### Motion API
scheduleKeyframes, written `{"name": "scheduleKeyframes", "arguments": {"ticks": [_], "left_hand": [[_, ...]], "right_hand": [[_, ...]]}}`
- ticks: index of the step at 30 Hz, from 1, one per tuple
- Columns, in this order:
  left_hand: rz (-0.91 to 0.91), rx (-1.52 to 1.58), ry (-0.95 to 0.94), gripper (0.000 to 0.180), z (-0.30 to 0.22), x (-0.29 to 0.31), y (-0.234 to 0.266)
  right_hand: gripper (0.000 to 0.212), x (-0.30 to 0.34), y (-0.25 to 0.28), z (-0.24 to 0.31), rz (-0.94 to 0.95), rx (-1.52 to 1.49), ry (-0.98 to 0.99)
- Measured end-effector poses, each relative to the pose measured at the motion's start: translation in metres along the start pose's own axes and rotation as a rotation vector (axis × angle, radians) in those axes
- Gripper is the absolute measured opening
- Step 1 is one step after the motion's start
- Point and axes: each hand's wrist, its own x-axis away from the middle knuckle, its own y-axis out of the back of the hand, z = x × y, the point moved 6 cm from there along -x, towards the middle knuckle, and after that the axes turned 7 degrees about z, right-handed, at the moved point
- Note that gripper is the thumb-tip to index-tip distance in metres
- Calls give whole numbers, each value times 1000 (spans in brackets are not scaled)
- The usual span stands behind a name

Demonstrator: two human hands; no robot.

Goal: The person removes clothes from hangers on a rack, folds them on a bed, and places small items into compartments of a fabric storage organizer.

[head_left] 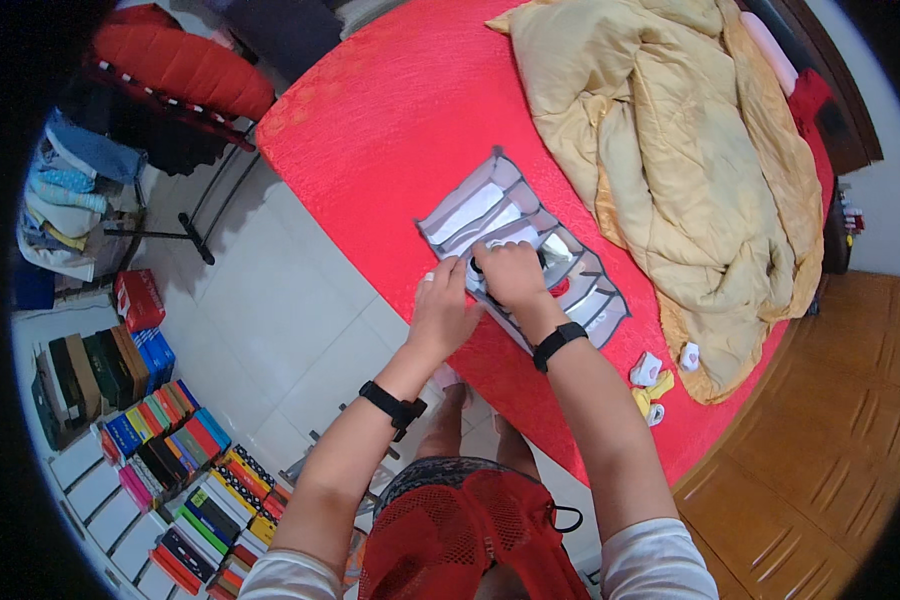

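A grey-edged pocket organizer (482, 218) with rows of clear compartments lies on the red bed cover (390, 130). My left hand (443, 308), a ring on one finger, grips the organizer's near left edge. Over a middle pocket, my right hand (513, 275) is closed with its fingers pointing down into it. Something dark shows by those fingertips, too covered to name. Several pockets hold things: white flat pieces, a shiny silvery packet (556, 249) and a small red item (561, 288).
A crumpled yellow quilt (660, 150) covers the bed's far right. Small white and yellow rolled items (646, 370) lie near the right edge. Boxes and books (170, 450) fill a rack at lower left; a clothes stand (195, 235) holds a red jacket (180, 70).
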Motion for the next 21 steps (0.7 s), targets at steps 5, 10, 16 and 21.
{"name": "scheduleKeyframes", "arguments": {"ticks": [5,10,16,21], "left_hand": [[22,-65,5,66,-18,5,-1],[-25,-120,-113,63,-67,4,-17],[83,-102,-365,59,-157,6,-64],[239,-73,-552,55,-220,31,-132]], "right_hand": [[8,44,34,-10,-409,-168,105],[9,112,39,-49,-599,-254,-29],[4,243,-7,-147,-783,-204,-400],[7,389,-108,-217,-532,-276,-879]]}}
